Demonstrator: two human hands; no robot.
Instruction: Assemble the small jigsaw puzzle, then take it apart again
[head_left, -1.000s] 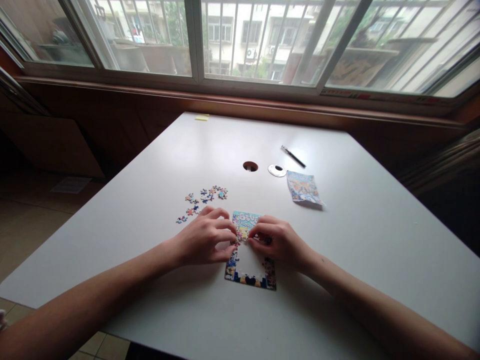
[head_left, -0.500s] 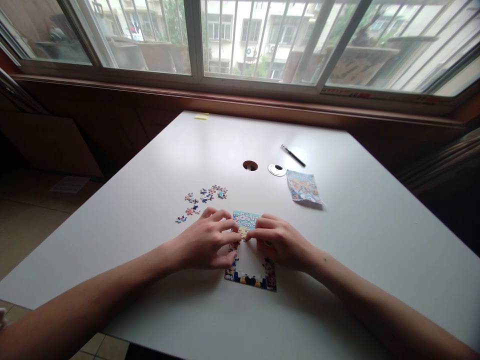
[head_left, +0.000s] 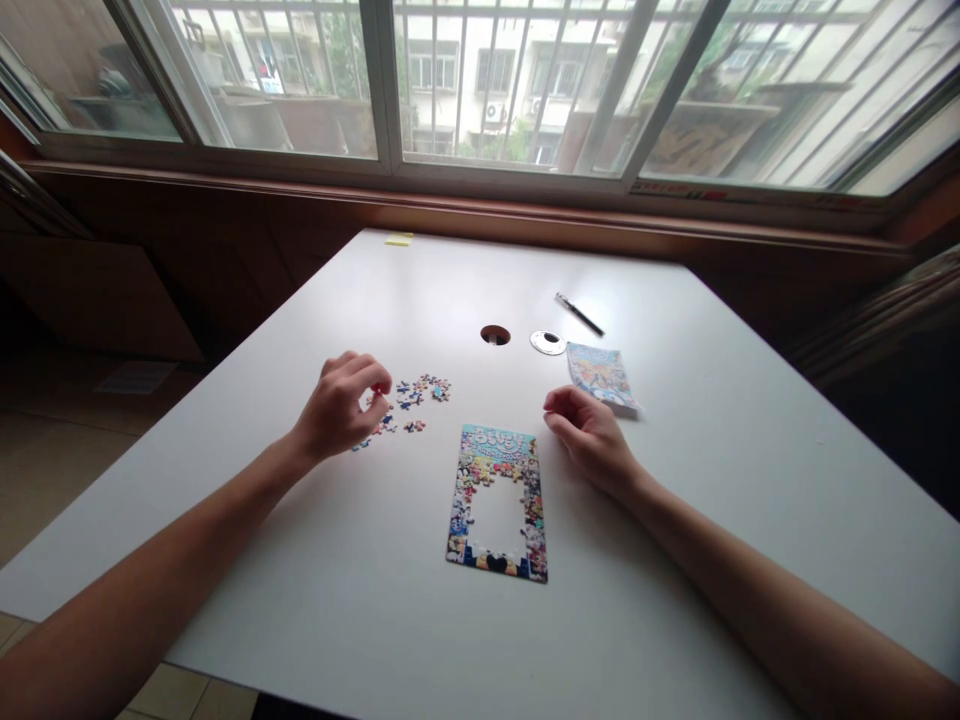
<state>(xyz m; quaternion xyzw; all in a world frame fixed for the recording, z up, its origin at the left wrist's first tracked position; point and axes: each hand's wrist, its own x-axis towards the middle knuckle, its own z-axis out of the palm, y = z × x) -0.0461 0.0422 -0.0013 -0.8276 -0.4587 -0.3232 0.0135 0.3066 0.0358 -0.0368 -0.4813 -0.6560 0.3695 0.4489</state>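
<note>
A partly assembled jigsaw puzzle (head_left: pixel 535 500) lies flat on the table, its lettered top and sides joined around a bare white middle. To its upper left, loose puzzle pieces (head_left: pixel 424 389) are scattered. My left hand (head_left: pixel 337 408) hovers at the left side of those pieces, fingers curled, with a gap between thumb and fingertips; it partly hides some pieces. Just right of the puzzle's upper corner, my right hand (head_left: pixel 589 432) rests loosely curled, thumb against the bent fingers, with nothing visible in it.
A printed picture sheet (head_left: pixel 602 373) lies beyond my right hand. Farther back are a black pen (head_left: pixel 580 314), a round cover (head_left: pixel 547 343) and a cable hole (head_left: pixel 495 335). A yellow sticky note (head_left: pixel 399 240) is near the white table's (head_left: pixel 360 620) far edge.
My left hand has moved from the puzzle up and left to the loose pieces. My right hand has drawn back rightward off the puzzle and curled, leaving the whole puzzle uncovered.
</note>
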